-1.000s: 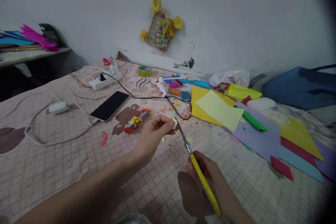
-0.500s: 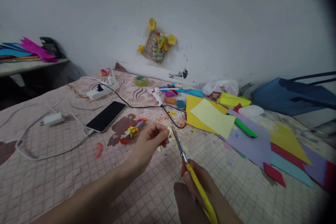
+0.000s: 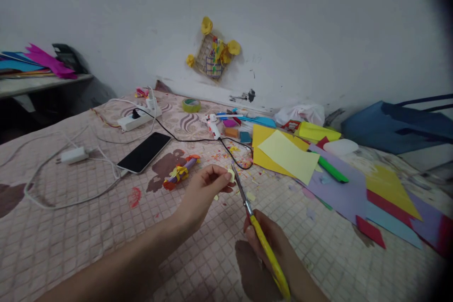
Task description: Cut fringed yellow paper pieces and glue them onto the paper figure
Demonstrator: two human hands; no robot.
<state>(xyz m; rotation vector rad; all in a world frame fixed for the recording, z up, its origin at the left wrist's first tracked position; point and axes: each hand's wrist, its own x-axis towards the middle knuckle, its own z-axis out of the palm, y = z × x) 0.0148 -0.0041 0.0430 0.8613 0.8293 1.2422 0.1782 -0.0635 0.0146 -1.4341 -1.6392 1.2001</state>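
Note:
Between thumb and fingertips, my left hand [image 3: 208, 186] pinches a small piece of pale yellow paper [image 3: 231, 175]. My right hand [image 3: 271, 240] grips a pair of scissors [image 3: 265, 240] with yellow handles, its metal blades pointing away from me beside the paper piece. The blades look nearly closed. Small paper scraps [image 3: 251, 196] lie on the tablecloth below and beyond the hands. Just left of my left hand rests a rolled purple paper piece [image 3: 181, 172] with orange and yellow trim.
Behind the hands lies a white glue gun [image 3: 213, 128] with a black cord. A phone [image 3: 144, 152], a power strip [image 3: 138, 119] and green tape [image 3: 191, 105] are left of it. To the right are pale yellow paper [image 3: 290, 155], a green marker-like tool [image 3: 332, 169] and coloured sheets [image 3: 348, 188].
The view has shifted slightly. Both hands stay close together, the left still pinching the paper piece and the right still holding the scissors beside it.

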